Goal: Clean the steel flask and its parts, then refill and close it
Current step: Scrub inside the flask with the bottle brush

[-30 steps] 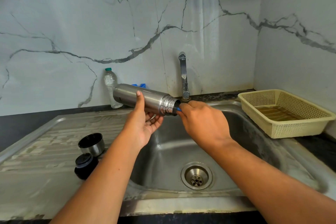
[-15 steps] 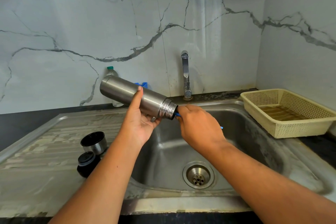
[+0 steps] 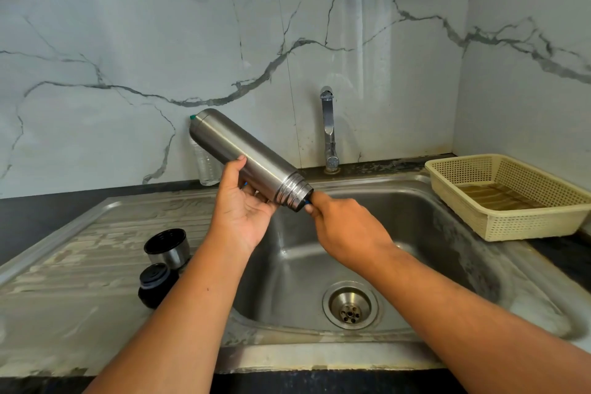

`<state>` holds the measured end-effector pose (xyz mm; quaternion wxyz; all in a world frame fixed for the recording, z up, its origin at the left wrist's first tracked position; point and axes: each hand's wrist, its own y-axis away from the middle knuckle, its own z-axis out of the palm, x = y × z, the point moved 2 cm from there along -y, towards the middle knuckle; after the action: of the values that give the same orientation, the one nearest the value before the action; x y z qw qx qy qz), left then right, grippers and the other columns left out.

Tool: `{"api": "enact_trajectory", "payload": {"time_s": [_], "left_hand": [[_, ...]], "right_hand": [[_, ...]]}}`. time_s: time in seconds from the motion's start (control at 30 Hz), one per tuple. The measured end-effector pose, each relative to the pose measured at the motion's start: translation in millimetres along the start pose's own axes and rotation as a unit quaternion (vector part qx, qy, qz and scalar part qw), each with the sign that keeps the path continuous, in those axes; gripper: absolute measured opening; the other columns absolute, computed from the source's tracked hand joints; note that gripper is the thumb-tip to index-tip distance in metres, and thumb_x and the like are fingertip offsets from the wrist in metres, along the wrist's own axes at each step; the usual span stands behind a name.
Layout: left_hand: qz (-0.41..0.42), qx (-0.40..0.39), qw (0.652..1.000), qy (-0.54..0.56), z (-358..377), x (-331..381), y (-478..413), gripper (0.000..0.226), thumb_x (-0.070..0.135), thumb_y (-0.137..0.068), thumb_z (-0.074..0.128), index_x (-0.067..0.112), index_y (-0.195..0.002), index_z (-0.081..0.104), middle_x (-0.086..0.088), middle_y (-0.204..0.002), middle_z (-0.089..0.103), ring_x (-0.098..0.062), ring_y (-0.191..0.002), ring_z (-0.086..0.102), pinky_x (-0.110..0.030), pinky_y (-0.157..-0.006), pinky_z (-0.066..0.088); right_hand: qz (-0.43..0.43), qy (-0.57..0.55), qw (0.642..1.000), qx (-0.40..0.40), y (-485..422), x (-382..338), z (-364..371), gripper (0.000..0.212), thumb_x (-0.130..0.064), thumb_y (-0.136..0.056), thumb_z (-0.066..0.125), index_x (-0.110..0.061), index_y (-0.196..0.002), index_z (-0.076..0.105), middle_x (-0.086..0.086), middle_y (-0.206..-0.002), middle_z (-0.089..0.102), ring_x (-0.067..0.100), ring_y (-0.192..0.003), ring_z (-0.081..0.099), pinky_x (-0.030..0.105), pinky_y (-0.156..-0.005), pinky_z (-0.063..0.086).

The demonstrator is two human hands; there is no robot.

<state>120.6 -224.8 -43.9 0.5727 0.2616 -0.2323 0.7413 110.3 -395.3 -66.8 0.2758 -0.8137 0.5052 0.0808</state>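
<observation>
Head view: left hand [image 3: 243,214] gripped steel flask [image 3: 236,150] mid-body, tilted, mouth lower, above sink [image 3: 415,233] basin. Fingers of right hand [image 3: 345,224] curled round blue item [image 3: 307,201] at flask mouth. On drainboard [image 3: 80,265], left of basin, stood cup [image 3: 166,248] and stopper [image 3: 156,281].

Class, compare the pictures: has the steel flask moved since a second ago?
Yes. The steel flask has tipped steeper: its closed end rose to the green cap of the plastic bottle, while its mouth stayed below the tap.
</observation>
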Motion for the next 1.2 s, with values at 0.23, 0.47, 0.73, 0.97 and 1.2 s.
{"api": "enact_trajectory", "payload": {"time_s": [0.23, 0.47, 0.73, 0.97, 1.2], "left_hand": [[0.031, 0.022, 0.999, -0.013, -3, 6, -3, 0.083, 0.053, -0.069, 0.087, 0.013, -0.137, 0.064, -0.010, -0.113, 0.074, -0.026, -0.098, 0.073, -0.047, -0.092, 0.059], [0.056, 0.060, 0.996, 0.033, -7, 27, -2, 0.038, 0.039, -0.087, 0.076, 0.011, -0.109, 0.063, -0.008, -0.077, 0.072, -0.021, -0.063, 0.072, -0.034, -0.062, 0.061], [0.062, 0.058, 0.996, -0.007, -3, 17, -2, 0.046, 0.038, -0.086, 0.077, 0.012, -0.120, 0.062, -0.008, -0.086, 0.075, -0.022, -0.075, 0.076, -0.039, -0.071, 0.062], [0.041, 0.050, 0.997, -0.050, -1, -2, 3, 0.045, 0.040, -0.089, 0.072, 0.013, -0.123, 0.062, -0.009, -0.084, 0.074, -0.022, -0.077, 0.074, -0.038, -0.070, 0.062], [0.058, 0.054, 0.997, -0.025, -8, 14, -2, 0.054, 0.044, -0.088, 0.073, 0.010, -0.128, 0.062, -0.010, -0.088, 0.074, -0.023, -0.073, 0.074, -0.036, -0.068, 0.061]], "right_hand": [[-0.057, 0.009, 0.998, -0.033, 6, -9, -1, 0.034, -0.052, -0.105, 0.037, -0.023, -0.114, 0.054, 0.003, -0.083, 0.064, 0.030, -0.076, 0.062, 0.041, -0.064, 0.052], [-0.081, 0.087, 0.993, -0.021, 14, -13, -14, 0.029, -0.053, -0.099, 0.048, -0.030, -0.083, 0.037, -0.006, -0.073, 0.048, 0.025, -0.074, 0.054, 0.033, -0.063, 0.040], [-0.093, 0.097, 0.991, -0.026, 15, -13, -23, 0.019, -0.032, -0.100, 0.047, -0.026, -0.085, 0.038, -0.005, -0.070, 0.047, 0.025, -0.066, 0.051, 0.031, -0.051, 0.031], [-0.092, 0.077, 0.992, -0.034, 9, -22, -15, 0.011, -0.027, -0.098, 0.047, -0.026, -0.088, 0.044, -0.002, -0.073, 0.048, 0.026, -0.066, 0.050, 0.031, -0.056, 0.035], [-0.102, 0.083, 0.991, -0.036, 10, -19, -18, 0.024, -0.025, -0.096, 0.048, -0.024, -0.074, 0.038, -0.003, -0.068, 0.048, 0.022, -0.061, 0.049, 0.030, -0.049, 0.030]]}}
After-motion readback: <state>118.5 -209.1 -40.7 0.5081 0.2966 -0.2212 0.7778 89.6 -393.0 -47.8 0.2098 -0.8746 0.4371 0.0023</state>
